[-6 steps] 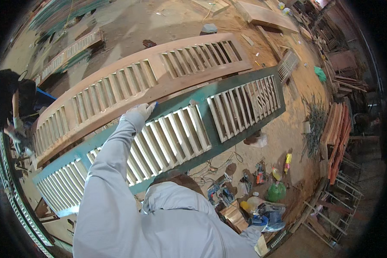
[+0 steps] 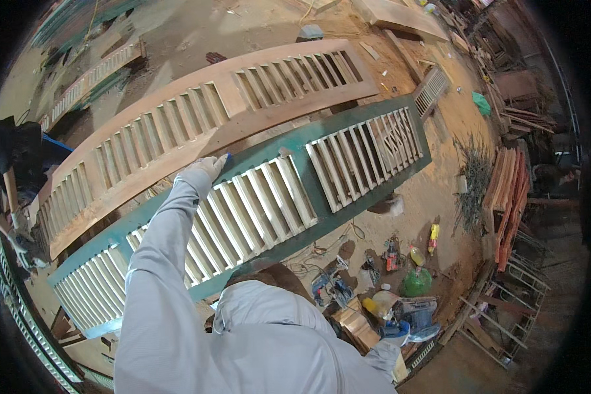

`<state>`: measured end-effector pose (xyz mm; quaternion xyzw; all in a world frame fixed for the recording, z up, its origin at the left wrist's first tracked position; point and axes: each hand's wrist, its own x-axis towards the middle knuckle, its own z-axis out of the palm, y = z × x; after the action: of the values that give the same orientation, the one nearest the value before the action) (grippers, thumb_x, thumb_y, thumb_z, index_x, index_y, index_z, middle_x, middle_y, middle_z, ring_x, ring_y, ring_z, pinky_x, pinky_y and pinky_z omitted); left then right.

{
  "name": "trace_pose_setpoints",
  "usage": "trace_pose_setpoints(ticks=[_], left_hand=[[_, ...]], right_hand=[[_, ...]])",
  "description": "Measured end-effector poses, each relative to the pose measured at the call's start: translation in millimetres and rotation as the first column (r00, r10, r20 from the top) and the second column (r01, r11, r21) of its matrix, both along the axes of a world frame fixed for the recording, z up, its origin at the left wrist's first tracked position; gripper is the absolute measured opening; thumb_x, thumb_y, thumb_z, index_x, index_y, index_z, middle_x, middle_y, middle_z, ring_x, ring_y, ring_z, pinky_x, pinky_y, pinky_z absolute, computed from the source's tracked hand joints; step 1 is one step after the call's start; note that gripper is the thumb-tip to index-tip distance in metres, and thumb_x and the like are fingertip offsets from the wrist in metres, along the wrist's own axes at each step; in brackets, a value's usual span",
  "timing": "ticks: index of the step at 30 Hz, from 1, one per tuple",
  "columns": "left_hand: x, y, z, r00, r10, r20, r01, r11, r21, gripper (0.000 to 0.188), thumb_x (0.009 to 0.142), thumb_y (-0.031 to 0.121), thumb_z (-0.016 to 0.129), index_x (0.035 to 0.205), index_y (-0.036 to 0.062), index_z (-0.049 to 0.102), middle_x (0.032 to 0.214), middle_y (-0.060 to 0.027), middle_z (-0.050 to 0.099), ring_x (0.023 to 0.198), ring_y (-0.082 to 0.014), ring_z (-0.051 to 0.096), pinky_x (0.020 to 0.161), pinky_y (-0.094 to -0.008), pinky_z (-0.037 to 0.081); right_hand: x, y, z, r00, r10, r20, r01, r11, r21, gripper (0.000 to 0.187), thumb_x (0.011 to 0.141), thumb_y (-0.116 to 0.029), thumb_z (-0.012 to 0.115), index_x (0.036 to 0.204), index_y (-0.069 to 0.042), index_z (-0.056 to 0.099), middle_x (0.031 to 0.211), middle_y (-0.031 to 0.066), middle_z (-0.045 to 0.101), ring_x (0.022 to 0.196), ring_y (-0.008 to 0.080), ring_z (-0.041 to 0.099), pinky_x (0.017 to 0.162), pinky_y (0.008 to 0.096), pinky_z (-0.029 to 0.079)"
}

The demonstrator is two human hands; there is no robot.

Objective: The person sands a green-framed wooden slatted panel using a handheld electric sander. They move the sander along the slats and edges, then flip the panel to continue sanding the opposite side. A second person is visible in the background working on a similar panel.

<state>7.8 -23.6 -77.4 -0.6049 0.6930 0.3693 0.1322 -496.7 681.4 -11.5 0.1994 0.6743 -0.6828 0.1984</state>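
Touching green shutter (image 2: 314, 184), left hand (image 2: 209, 167), co-worker's hand (image 2: 23, 248) now lower

Left arm (image 2: 159, 279) stretched forward, elbow nearly straight; left hand (image 2: 207, 168) palm down, fingers (image 2: 217, 164) bent.

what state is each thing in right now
green shutter: lying, louvre gaps open
brown shutter: lying, louvre gaps open
left hand: at green shutter's upper edge, grip unclear
blue-grey power tool: on the ground, on or off unclear
green bag: bulging, on the ground
reddish planks: stacked
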Motion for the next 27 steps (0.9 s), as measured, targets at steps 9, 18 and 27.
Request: trace_pose_setpoints(ticks=[9, 18, 27], left_hand=[[-8, -11, -35, 0.998, 0.03, -0.059, -0.02, 0.987, 0.163, 0.07, 0.106, 0.063, 0.027, 0.14, 0.0107, 0.059, 0.143, -0.0235, 0.058, 0.131, -0.0402, 0.057, 0.113, -0.0486, 0.04], [6, 80, -21, 0.967, 0.035, -0.251, -0.161, 0.849, -0.504, 0.054, 0.1, 0.041, 0.058, 0.142, 0.0083, 0.057, 0.145, -0.0198, 0.057, 0.137, -0.0385, 0.05, 0.116, -0.0476, 0.037], [154, 428, -63, 0.435, 0.901, 0.0, -0.62, 0.3, -0.725, 0.078, 0.088, 0.043, 0.074, 0.154, 0.0139, 0.044, 0.158, -0.0225, 0.04, 0.145, -0.0416, 0.038, 0.118, -0.0528, 0.035]], right_hand=[[46, -79, 48, 0.933, 0.335, -0.131, -0.273, 0.897, 0.348, 0.019, 0.091, -0.023, 0.06, 0.077, -0.009, 0.058, 0.071, 0.009, 0.061, 0.064, 0.0236, 0.062, 0.054, 0.0359, 0.049], [83, -162, 80, 0.886, 0.464, -0.021, -0.417, 0.814, 0.405, 0.034, 0.083, -0.006, 0.081, 0.113, 0.004, 0.066, 0.089, 0.0059, 0.072, 0.068, 0.0136, 0.066, 0.061, 0.0277, 0.054], [118, -301, 71, 0.179, 0.984, -0.017, -0.807, 0.157, 0.57, 0.061, 0.082, -0.011, 0.084, 0.135, 0.001, 0.055, 0.129, 0.0148, 0.068, 0.113, 0.0217, 0.066, 0.1, 0.036, 0.051]])
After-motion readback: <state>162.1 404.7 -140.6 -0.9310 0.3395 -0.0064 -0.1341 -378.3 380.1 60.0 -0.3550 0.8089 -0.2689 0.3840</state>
